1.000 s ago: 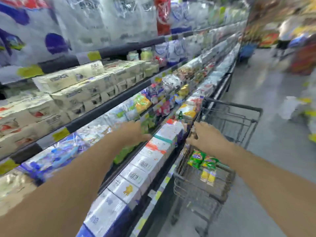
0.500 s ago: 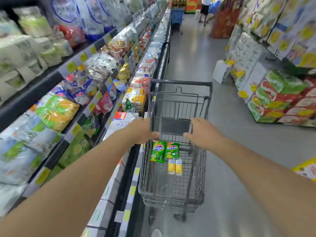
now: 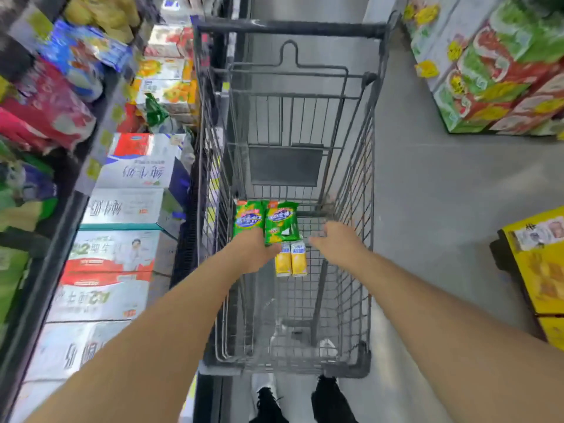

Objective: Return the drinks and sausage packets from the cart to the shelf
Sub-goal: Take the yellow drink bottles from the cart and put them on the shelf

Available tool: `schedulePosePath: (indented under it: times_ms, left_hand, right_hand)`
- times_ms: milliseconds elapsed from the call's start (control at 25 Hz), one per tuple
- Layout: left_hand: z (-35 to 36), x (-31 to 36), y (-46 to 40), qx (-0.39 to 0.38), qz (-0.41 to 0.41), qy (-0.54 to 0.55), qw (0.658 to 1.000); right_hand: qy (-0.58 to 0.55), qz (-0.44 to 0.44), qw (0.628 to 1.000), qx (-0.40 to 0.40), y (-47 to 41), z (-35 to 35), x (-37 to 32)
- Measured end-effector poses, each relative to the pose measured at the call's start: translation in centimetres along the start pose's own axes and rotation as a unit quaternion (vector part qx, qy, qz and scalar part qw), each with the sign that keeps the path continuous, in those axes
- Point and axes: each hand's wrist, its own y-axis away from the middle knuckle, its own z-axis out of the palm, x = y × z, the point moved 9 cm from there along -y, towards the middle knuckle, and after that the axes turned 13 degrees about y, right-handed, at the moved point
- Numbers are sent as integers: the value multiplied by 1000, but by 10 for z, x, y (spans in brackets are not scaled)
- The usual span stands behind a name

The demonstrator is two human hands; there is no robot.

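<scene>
Sausage pkts (image 3: 267, 221) just past left hand (image 3: 254, 254), in cart (image 3: 354, 315).

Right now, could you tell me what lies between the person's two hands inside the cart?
In the head view, two yellow drink cartons stand side by side between the left hand and the right hand, just below the green sausage packets.

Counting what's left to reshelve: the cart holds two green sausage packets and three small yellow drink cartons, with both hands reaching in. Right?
Not quite. The head view shows two yellow drink cartons, not three, beside the two green sausage packets in the cart. Both the left hand and right hand reach in.
</scene>
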Motion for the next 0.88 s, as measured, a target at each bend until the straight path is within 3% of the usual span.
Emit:
schedulePosePath:
  times_ms: [200, 360, 520, 720, 880]
  left_hand:
    - [92, -68, -99, -40, -70, 71, 994]
    - [128, -94, -158, -9, -107, 137, 985]
    - [154, -103, -199, 14, -144, 250, 957]
    - [173, -106, -216, 31, -194, 344, 918]
    - [174, -114, -217, 37, -200, 333, 921]
  right_hand:
    - [1, 57, 995, -84, -98, 101, 33]
    - [-8, 89, 991, -98, -160, 154, 47]
    - [-80, 132, 985, -71, -197, 193, 50]
    - [-212, 170, 957, -99, -209, 225, 59]
    - [-266, 189, 938, -114, -213, 240, 68]
